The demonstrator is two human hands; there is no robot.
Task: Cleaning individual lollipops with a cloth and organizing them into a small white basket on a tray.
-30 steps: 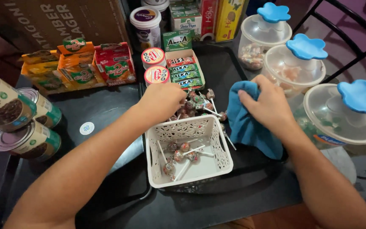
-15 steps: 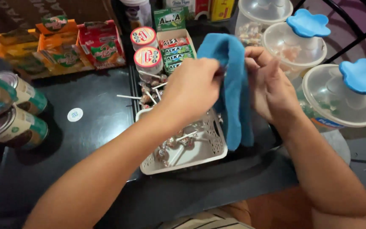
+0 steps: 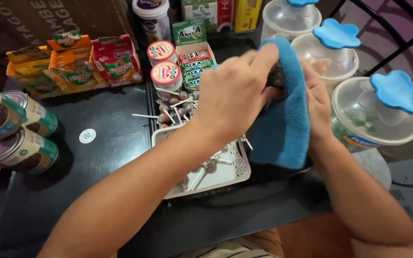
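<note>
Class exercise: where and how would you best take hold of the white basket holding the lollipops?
Probably by the white basket's right rim, coming from above. That edge is bare and its perforated wall gives fingers purchase, while the left hand and forearm hang over the rest.

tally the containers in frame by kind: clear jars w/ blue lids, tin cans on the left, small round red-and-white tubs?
Clear jars with blue flower-shaped lids: 3
Tin cans lying on their sides: 3
Small round red-and-white tubs: 2
Total: 8
</note>
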